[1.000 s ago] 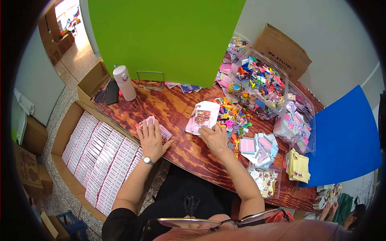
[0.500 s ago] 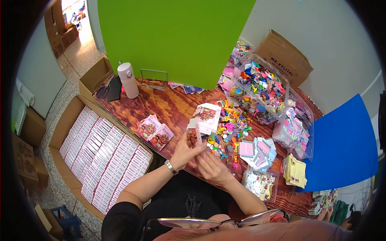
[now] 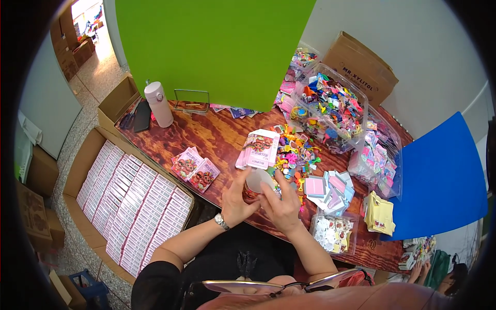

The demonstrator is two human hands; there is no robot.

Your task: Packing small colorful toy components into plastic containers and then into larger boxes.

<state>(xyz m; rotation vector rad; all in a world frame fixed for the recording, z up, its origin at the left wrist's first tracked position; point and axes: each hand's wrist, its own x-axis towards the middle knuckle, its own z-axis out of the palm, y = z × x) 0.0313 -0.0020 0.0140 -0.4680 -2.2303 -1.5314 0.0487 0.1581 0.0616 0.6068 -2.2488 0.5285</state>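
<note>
A small printed carton (image 3: pixel 257 179) is held over the table's front edge, its pale inside showing through the open top. My left hand (image 3: pixel 237 200) grips it from the left, thumb and fingers around its side. On the other side, my right hand (image 3: pixel 281 204) has its thumb and fingertips at the carton's rim, fingers bent. Just beyond lies a stack of flat pink cartons (image 3: pixel 260 147) with printed characters. Small colourful plastic toys (image 3: pixel 294 157) are heaped right of that stack. Two groups of pink printed cartons (image 3: pixel 194 168) lie to the left.
A large cardboard box (image 3: pixel 137 204) packed with rows of cartons stands at left. Pastel cards (image 3: pixel 329 192), a clear tray of small cards (image 3: pixel 333 235) and yellow packets (image 3: pixel 378 214) lie at right. Toy-filled bins (image 3: pixel 330 111) and a pink bottle (image 3: pixel 158 105) stand further back. Another person's hand (image 3: pixel 421 271) shows lower right.
The carton has gone from flat and upright to opened out, its mouth facing up. My right hand has moved up to its right side. The view has shifted slightly.
</note>
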